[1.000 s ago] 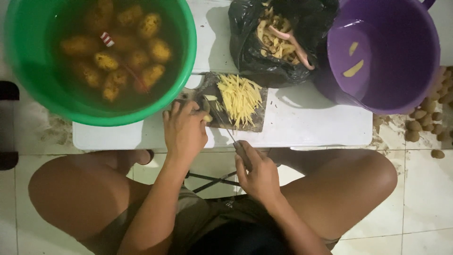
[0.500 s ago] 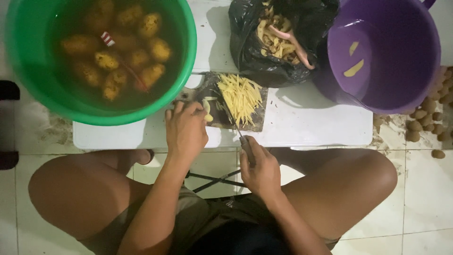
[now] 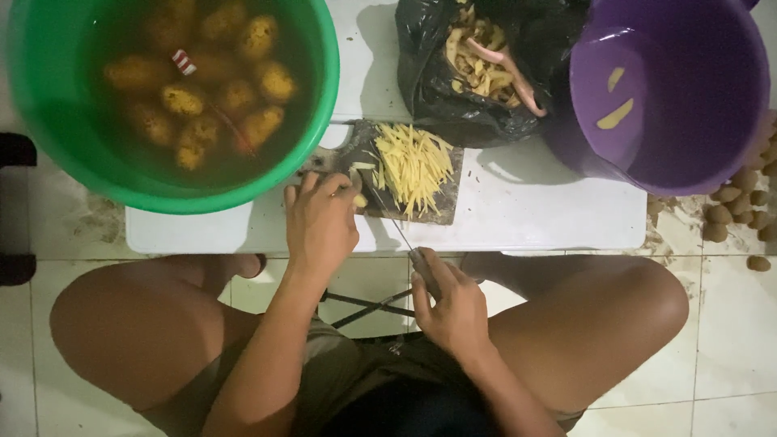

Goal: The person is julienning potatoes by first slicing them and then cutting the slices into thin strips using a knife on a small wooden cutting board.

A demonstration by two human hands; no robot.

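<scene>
A potato piece [image 3: 357,199] lay at the near-left edge of the dark cutting board [image 3: 441,206], pinned there by the left hand [image 3: 320,222], fingers curled over it, probably to keep them off the blade. The right hand [image 3: 453,311] was wrapped tightly around the handle of a knife [image 3: 396,231], just short of the board, blade angled toward the piece. Cut potato strips [image 3: 413,166] were heaped mid-board, clear of the cutting. Behind the board stood a green tub [image 3: 320,105] of water holding peeled potatoes.
</scene>
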